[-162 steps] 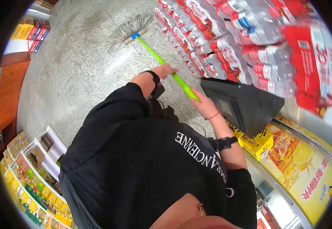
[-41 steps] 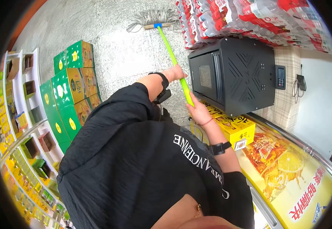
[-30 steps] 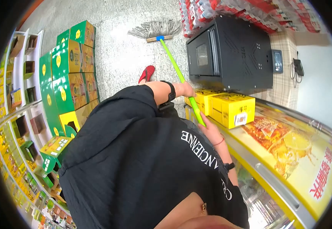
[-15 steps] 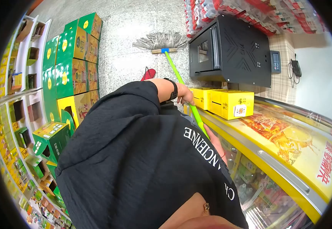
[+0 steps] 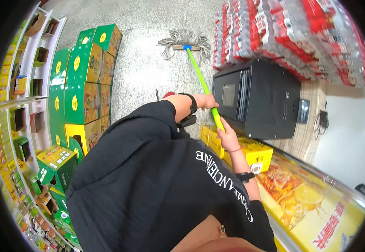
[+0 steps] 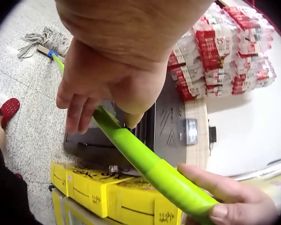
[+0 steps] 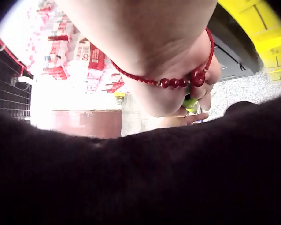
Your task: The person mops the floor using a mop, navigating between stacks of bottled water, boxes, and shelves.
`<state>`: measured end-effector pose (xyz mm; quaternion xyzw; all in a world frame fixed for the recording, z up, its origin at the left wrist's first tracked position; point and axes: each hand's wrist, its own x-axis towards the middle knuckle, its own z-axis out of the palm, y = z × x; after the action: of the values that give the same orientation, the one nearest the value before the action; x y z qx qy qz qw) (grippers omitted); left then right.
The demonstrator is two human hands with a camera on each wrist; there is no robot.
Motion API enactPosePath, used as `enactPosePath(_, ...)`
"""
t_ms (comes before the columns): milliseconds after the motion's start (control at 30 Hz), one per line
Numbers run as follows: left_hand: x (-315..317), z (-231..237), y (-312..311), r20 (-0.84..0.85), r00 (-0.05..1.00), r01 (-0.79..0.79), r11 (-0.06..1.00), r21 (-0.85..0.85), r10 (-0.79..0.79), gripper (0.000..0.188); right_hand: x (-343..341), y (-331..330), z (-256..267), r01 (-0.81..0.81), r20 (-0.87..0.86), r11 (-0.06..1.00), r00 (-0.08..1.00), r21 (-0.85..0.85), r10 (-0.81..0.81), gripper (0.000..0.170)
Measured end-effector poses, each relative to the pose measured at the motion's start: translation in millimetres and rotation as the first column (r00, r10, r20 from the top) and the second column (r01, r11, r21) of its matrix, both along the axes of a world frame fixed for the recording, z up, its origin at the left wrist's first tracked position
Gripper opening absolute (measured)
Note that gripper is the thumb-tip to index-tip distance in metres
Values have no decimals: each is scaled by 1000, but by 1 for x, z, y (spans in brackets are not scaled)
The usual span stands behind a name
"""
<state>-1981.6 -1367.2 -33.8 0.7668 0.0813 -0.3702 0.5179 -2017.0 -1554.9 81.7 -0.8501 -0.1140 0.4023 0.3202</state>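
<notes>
A mop with a bright green handle (image 5: 199, 75) reaches forward from my body to the floor. Its grey strands (image 5: 193, 38) spread over the speckled tiles around a wooden bar with a blue socket (image 5: 187, 47). My left hand (image 5: 207, 101) grips the handle partway up, and the left wrist view shows its fingers bent around the green tube. Closer to my body, my right hand (image 5: 228, 137) holds the top end of the handle. In the right wrist view, the wrist and a red beaded bracelet (image 7: 178, 83) hide most of that hand (image 7: 203, 93).
A black metal cabinet (image 5: 270, 101) stands right of the handle, below stacked packs of bottles (image 5: 275, 33). Yellow boxes (image 5: 260, 157) sit by a freezer (image 5: 300, 197) near my right arm. Green cartons (image 5: 79, 101) and shelves (image 5: 42, 75) line the left. A red shoe (image 6: 9, 110) shows on the floor.
Over the last half second the mop head has moved slightly farther away and its strands have spread to both sides. My right hand has come forward from beside my body, still holding the handle.
</notes>
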Motion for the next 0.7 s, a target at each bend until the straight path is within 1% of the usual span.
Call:
enactPosePath(67,40,-20,30,30,963,-268,959,88,266,51,49,46,-15,27,-63,998,998,58,-23,51)
enactPosePath(100,57,-19,53,148,945,-301,953,40,293,44,71,73,-16,131,-183,985,977,116,-109,50)
enactPosePath(133,75,-22,71,150,941,-312,949,44,302,44,93,101,-16,109,-139,988,986,109,-93,51)
enactPosePath(200,111,-25,109,7,874,-483,872,-77,485,42,132,149,-11,172,-190,979,971,109,-149,52)
enactPosePath(233,116,-1,126,91,844,-526,849,-50,528,40,149,170,-15,165,-183,977,973,132,-140,52)
enactPosePath(300,140,-3,152,84,841,-531,845,-63,535,39,175,199,-20,195,-151,979,971,57,-184,54)
enactPosePath(333,149,-5,161,67,839,-535,841,-86,540,38,183,210,-22,198,-146,978,972,69,-187,54)
enactPosePath(367,157,-10,168,40,826,-550,819,-163,562,38,190,221,-25,203,-150,978,970,49,-194,54)
enactPosePath(400,161,-12,173,50,826,-549,821,-157,561,38,195,231,-28,206,-155,978,968,30,-199,53)
enactPosePath(433,161,-14,177,35,790,-599,784,-164,612,42,198,237,-30,194,-227,978,958,74,-173,51)
enactPosePath(467,160,-16,179,21,751,-648,743,-171,660,48,197,241,-35,174,-207,983,965,57,-158,45)
enactPosePath(500,158,-21,179,-8,715,-690,703,-172,699,51,193,244,-36,130,-225,991,967,41,-118,42)
enactPosePath(533,150,-17,179,5,715,-689,705,-167,700,51,188,245,-35,86,-243,996,967,27,-77,39)
enactPosePath(600,125,-10,178,109,688,-698,695,-173,718,55,174,239,-42,50,-386,998,922,42,-30,36)
enactPosePath(633,112,-5,177,120,686,-699,696,-166,718,55,168,237,-44,52,-483,993,876,106,6,40)
enactPosePath(667,100,-1,176,69,719,-684,722,-103,691,53,164,231,-45,51,-481,991,877,121,14,40)
enactPosePath(700,86,3,177,15,748,-663,748,-38,664,52,157,229,-38,7,-564,993,823,114,59,43)
